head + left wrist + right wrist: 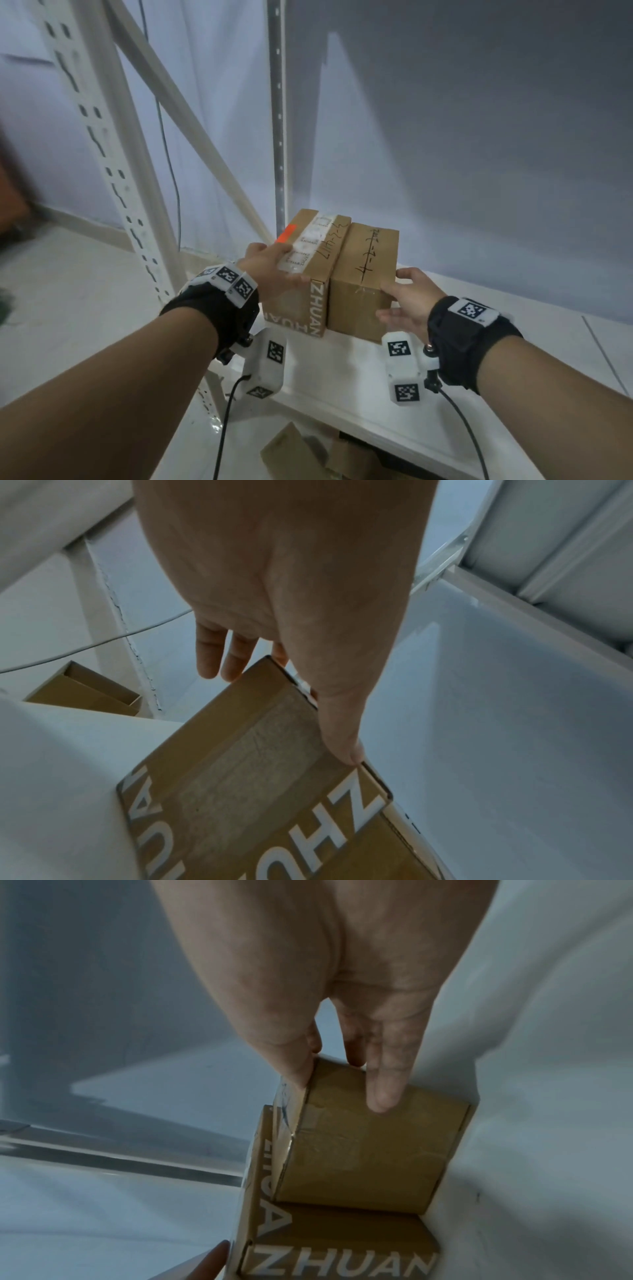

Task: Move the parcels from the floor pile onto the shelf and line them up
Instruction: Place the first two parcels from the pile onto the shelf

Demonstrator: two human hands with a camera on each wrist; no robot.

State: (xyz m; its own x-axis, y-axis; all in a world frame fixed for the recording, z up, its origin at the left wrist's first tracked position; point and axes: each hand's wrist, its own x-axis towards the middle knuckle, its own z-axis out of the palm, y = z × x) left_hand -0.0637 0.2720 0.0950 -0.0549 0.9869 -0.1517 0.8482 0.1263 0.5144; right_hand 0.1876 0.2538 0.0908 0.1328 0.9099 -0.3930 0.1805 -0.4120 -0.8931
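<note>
Two brown cardboard parcels stand side by side and touching on the white shelf (346, 373), near its left end. The left parcel (317, 253) carries white labels, an orange sticker and "ZHUAN" lettering (246, 764) (342, 1240). The plain right parcel (366, 263) has handwriting on top (369, 1153). My left hand (270, 270) lies against the left parcel's outer side, fingers straight, thumb along its top edge (281, 588). My right hand (407, 298) presses flat on the right parcel's outer side, thumb at its top edge (342, 974).
A perforated white shelf upright (113, 164) and a diagonal brace (191, 116) stand to the left, and a rear upright (279, 120) rises behind the parcels. More cardboard boxes (298, 452) lie on the floor below the shelf. The shelf runs on to the right.
</note>
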